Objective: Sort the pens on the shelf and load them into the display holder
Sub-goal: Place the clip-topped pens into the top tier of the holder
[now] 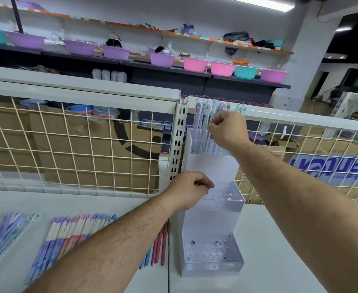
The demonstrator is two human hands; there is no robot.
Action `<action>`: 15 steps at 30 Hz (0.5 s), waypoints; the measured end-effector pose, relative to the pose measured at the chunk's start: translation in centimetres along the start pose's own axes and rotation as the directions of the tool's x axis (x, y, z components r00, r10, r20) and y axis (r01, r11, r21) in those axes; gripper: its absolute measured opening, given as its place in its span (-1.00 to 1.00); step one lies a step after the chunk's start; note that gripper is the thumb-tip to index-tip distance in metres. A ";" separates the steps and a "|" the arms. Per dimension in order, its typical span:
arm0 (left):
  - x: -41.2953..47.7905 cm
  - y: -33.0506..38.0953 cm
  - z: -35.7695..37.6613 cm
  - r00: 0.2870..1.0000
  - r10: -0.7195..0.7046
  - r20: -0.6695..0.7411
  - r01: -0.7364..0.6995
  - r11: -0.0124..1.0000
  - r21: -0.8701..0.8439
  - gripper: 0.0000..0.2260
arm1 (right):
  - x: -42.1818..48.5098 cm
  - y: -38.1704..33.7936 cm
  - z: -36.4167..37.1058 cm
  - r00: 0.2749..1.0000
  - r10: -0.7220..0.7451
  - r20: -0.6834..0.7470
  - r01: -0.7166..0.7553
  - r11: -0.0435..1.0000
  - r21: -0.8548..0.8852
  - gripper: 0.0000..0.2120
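Holder: clear three-tier display holder (213, 218) stood upright on the white shelf (279, 240), its back against the wire grid (68, 144).
Top tier: standing pens (200, 117), pastel with charm caps, upright in its holes, bunched toward the holder's left side.
Right hand (228, 130): up at the holder's top tier, fingertips pinched together on one pale pen (214, 108) among the standing ones, that pen upright.
Left hand (191, 190): at the left edge of the holder's middle tier, fingers curled into a loose fist. Couldn't tell whether it gripped the holder or anything else.
Middle and bottom tiers: no pens seen in their holes.
Stock left of holder: loose pens (159, 244), red-pink and blue, lay just beside its base. Further left, a fanned row of striped pens (72, 231), purple, cream and pink. Furthest left, purple wrapped pens (6, 231).
Behind holder: cardboard boxes (102, 149) past the grid, coloured basins (195, 64) on far shelving above.
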State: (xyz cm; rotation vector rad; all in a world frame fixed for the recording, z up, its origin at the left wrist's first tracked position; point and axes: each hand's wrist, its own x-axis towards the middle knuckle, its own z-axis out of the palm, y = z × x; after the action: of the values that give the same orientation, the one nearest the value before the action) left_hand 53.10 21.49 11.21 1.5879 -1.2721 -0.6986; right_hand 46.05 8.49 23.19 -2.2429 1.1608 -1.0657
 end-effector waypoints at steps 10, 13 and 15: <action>0.1 0.0 0.0 1.000 -0.006 0.010 0.006 1.000 0.014 -0.75 | -2.2 0.8 -0.5 1.000 -0.013 0.012 0.014 0.995 -0.102 -0.93; 0.1 0.6 0.0 1.000 -0.008 0.005 0.008 1.000 0.016 -0.78 | -3.9 2.0 -0.8 0.998 -0.043 0.038 0.048 0.989 -0.142 -0.92; -0.1 1.1 0.1 1.000 -0.016 -0.018 0.016 1.000 -0.010 -0.80 | -4.9 2.9 -1.1 0.997 -0.065 0.038 0.070 0.985 -0.155 -0.89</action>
State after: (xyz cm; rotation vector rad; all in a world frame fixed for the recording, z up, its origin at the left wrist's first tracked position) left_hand 52.57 21.54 12.22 1.5948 -1.2424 -0.6986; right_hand 41.94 10.81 19.84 -2.4265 1.2001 -0.9906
